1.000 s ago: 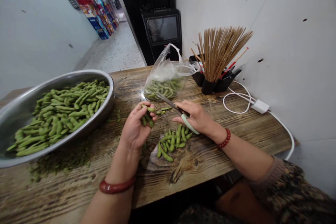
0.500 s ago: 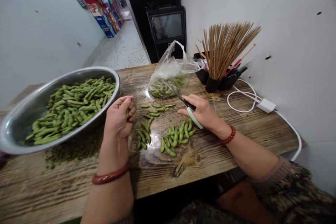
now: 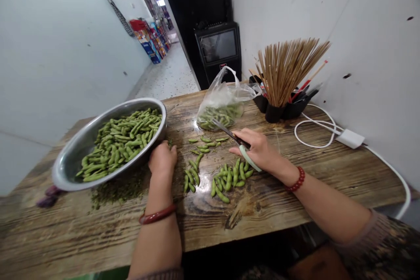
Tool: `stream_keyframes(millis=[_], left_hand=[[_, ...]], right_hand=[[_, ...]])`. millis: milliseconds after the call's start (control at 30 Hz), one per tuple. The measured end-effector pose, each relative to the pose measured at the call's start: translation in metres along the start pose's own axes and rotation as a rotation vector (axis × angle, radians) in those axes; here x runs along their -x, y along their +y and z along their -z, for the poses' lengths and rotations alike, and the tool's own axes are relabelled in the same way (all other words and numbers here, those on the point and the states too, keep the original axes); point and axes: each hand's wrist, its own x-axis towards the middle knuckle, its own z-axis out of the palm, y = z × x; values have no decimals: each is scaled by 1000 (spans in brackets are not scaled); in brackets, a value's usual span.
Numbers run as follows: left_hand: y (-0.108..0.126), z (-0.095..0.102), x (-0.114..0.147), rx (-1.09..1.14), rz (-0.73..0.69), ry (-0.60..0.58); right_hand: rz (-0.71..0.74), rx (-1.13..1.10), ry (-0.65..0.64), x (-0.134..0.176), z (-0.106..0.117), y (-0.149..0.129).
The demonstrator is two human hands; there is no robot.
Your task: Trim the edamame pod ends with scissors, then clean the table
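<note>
My right hand is closed round a pair of scissors with a pale green handle, its blades pointing to the far left. My left hand is at the right side of a metal basin, back upward and fingers curled. A bit of green shows by its thumb; the fingers are mostly hidden. Green soybean pods fill much of the basin. One loose group of pods lies in front of the scissors, and more pods lie scattered between my hands.
A clear plastic bag of pods stands behind the scissors. Beyond it are a black holder of thin sticks and a white cable with an adapter. Green scraps lie below the basin, near a purplish item.
My left hand has turned from a palm-up fist with something green in it to back-upward, close against the basin. The scissors stay in my right hand. The view has shifted slightly.
</note>
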Motion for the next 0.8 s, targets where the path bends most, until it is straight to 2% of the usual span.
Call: stream_keyframes(millis=[100,267,500,600,633,700,800], left_hand=[[-4,-3,-3,11,-24,-11],[-6,-6,-6,78,-149,14],[-11,-8,-13,165,-215,27],[-6,-6,-10,208,-229,60],[-2,-4,-7,279,-228,64],[10,1,2,604,-220,-4],[29,10,21,1282,-212,-306]], right_hand=[[17,-13,12,0,0,-1],[8,-17,0,-1,2,-4],[-35,-12,-10,-2,4,-7],[-32,-18,-3,-3,5,-7],[-30,-24,0,-3,4,-7],[-26,-40,7,-3,4,-7],[-22,-65,17,-4,4,-7]])
